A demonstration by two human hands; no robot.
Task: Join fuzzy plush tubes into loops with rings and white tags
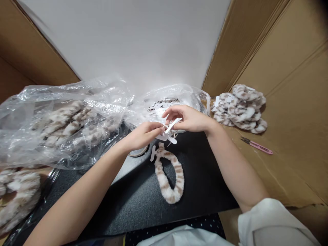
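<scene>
My left hand (pixel 146 135) and my right hand (pixel 189 119) meet over the black work surface. Between their fingers is a small bunch of white tags (pixel 174 125) with metal rings. The left thumb and forefinger pinch at a ring, while the right fingers are closed round the tags; some parts are hidden by the fingers. Just below lies a fluffy white-and-brown loop (pixel 179 171), a white tag (pixel 153 153) at its upper end. Behind my hands, a clear plastic bag (pixel 189 92) holds many more white tags and metal pieces.
Left, a large clear bag (pixel 30 99) contains fluffy loops; another fluffy piece (pixel 23 201) lies at the lower left. A pile of tagged loops (pixel 243 109) and pink-handled thread snips (pixel 258 146) lie on the cardboard (pixel 287 167) at right. A grey wall (pixel 133 41) stands behind.
</scene>
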